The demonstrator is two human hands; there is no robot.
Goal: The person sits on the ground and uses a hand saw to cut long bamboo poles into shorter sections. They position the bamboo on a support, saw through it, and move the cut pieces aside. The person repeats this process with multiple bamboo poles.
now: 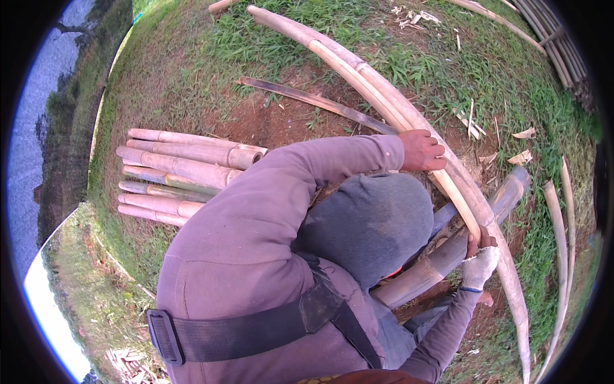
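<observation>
A pale split bamboo strip (pixel 358 82) lies along a longer, curved bamboo pole (pixel 281 24) that sweeps from upper middle to lower right. My left hand (pixel 422 151), bare, is closed round the strip with its knuckles up. Farther down, my right hand (pixel 480 259), in a white glove with fingertips showing, grips the strip's near end beside the pole. Beneath them a thick bamboo culm (pixel 441 259) crosses at a slant. Between my arms, a rounded grey-blue cloth shape (pixel 368 224) hides part of the ground. Whether a tool is in my right hand is hidden.
Several cut bamboo lengths (pixel 185 168) lie side by side at left. A dark flat strip (pixel 313 100) rests on bare soil ahead. Thin poles (pixel 558 221) lie at right, and a pole bundle (pixel 550 41) at upper right. Shavings (pixel 470 125) litter the grass.
</observation>
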